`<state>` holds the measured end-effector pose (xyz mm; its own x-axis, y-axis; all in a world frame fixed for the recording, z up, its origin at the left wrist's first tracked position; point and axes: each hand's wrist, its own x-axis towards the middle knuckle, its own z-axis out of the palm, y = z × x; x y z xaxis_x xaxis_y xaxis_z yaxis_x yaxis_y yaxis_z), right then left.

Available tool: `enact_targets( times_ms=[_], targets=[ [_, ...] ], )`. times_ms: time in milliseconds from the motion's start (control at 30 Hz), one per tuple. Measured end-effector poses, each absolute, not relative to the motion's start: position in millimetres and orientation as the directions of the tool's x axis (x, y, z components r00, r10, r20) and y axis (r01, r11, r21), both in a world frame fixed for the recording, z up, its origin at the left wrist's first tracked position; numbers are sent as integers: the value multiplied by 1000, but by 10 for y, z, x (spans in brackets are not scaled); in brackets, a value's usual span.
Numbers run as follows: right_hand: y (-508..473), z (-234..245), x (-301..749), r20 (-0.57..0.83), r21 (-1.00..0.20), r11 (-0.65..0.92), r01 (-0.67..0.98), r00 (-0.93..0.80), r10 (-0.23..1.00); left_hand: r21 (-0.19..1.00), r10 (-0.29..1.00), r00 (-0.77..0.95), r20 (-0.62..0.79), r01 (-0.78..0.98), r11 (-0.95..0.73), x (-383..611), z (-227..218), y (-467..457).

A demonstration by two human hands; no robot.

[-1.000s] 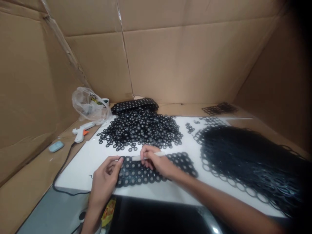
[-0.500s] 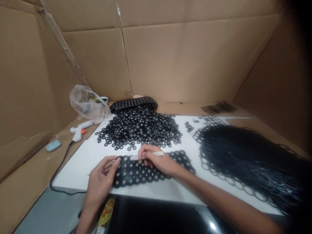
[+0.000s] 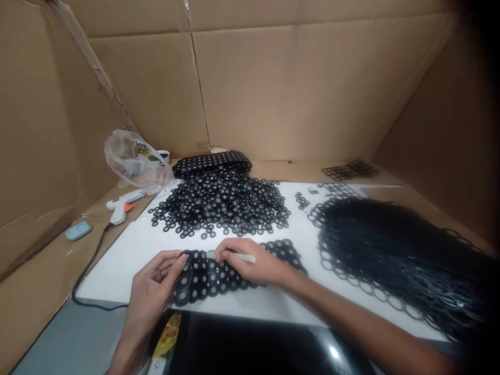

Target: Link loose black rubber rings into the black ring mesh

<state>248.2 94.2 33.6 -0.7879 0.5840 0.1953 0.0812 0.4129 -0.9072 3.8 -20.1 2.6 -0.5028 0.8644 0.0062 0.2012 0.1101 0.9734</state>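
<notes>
A strip of joined black rings (image 3: 219, 276) lies on the white board (image 3: 128, 255) near its front edge. My left hand (image 3: 152, 291) pinches the strip's left end, fingers closed on it. My right hand (image 3: 250, 263) rests on the strip's middle and grips a thin white stick (image 3: 236, 256), its tip pointing left over the rings. Behind the hands sits a heap of loose black rings (image 3: 222, 203).
A large pile of black ring sheets (image 3: 394, 250) fills the right side. A white glue gun (image 3: 121, 203) with a black cord (image 3: 86, 271), a clear plastic bag (image 3: 133, 164) and a small blue object (image 3: 78, 229) lie at the left. Cardboard walls (image 3: 292, 88) enclose everything.
Both hands and the ring strip have shifted slightly left and toward me. The white stick has tilted lower over the strip. The grips are unchanged.
</notes>
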Motion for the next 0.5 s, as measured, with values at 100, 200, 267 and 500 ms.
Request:
enact_targets(
  times_ms=[100, 200, 267, 500],
  targets=[
    [944, 325, 2463, 161, -946, 318, 61, -764, 625, 950, 892, -449, 50, 297, 96, 50, 79, -189],
    [955, 318, 2449, 121, -975, 221, 32, -754, 645, 876, 938, -344, 33, 462, 138, 73, 126, -116],
    [956, 334, 2458, 119, -978, 207, 21, -759, 641, 816, 949, -315, 9, 551, 175, 89, 136, -57],
    [946, 492, 2591, 50, -992, 121, 32, -785, 617, 829, 944, -325, 51, 542, 142, 124, 102, -18]
  ],
)
